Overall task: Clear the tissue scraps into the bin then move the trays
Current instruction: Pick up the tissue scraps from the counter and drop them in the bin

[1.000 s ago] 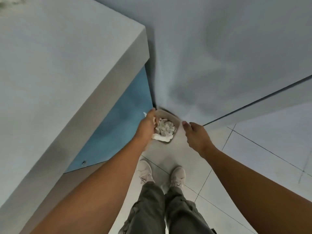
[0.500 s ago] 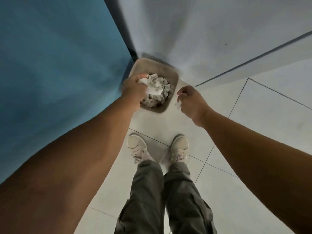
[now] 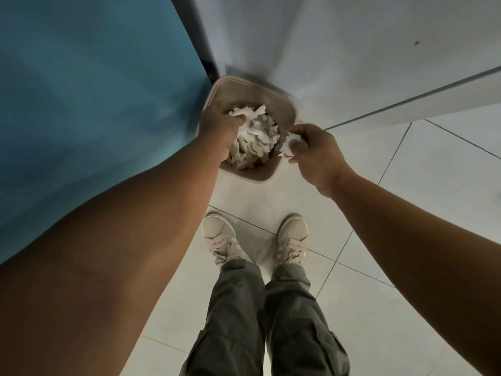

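Above beige rounded-square plastic bin [image 3: 254, 177]: left hand [image 3: 219, 131] clutches crumpled white tissue wad [image 3: 240, 113] over heaped scraps [image 3: 257, 142]. Right hand [image 3: 315, 151] pinches small white scrap [image 3: 288, 143] at bin's right rim. Risk: scrap let go there likely drifts onto white tiled floor [image 3: 406, 191]; heap may shed pieces. Tissue torn, fluffy, near weightless.

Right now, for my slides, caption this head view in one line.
Left hand and right hand hold tissue scraps at a tissue-filled beige bin.

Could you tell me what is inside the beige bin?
Crumpled white tissue scraps fill the beige plastic bin; the left hand covers one side, and its bottom is hidden.
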`<action>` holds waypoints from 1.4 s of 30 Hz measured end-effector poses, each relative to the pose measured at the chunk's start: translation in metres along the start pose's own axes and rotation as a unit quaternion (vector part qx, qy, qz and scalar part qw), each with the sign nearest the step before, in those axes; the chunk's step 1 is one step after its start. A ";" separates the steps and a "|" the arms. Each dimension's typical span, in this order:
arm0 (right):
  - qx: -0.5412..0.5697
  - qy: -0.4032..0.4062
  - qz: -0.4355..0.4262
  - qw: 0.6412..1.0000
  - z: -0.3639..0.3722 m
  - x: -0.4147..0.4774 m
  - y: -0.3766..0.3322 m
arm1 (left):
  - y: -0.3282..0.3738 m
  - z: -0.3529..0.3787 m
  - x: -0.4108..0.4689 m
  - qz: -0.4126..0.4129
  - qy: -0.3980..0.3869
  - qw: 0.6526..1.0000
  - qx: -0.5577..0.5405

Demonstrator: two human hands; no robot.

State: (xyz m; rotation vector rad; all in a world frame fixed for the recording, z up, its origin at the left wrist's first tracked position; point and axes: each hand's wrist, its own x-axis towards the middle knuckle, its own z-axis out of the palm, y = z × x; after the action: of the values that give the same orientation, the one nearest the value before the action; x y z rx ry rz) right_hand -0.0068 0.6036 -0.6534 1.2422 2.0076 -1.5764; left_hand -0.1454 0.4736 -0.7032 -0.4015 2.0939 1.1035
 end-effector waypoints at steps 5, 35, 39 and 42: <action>-0.076 0.025 -0.068 0.995 0.012 0.016 -0.026 | -0.006 -0.017 -0.019 0.049 0.050 0.997 0.011; -0.221 0.009 -0.284 0.933 -0.094 -0.224 -0.209 | 0.159 -0.132 -0.320 0.256 0.070 0.950 0.166; -0.213 0.019 -0.360 0.908 -0.117 -0.278 -0.262 | 0.198 -0.167 -0.391 0.303 0.106 0.932 0.169; -0.206 0.015 -0.414 0.886 -0.130 -0.313 -0.299 | 0.219 -0.196 -0.433 0.336 0.144 0.915 0.172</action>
State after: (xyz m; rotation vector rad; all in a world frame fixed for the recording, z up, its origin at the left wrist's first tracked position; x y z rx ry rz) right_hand -0.0214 0.5759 -0.2032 0.2253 2.9010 -1.2627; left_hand -0.0598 0.4183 -0.1901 0.3886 2.7302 1.0404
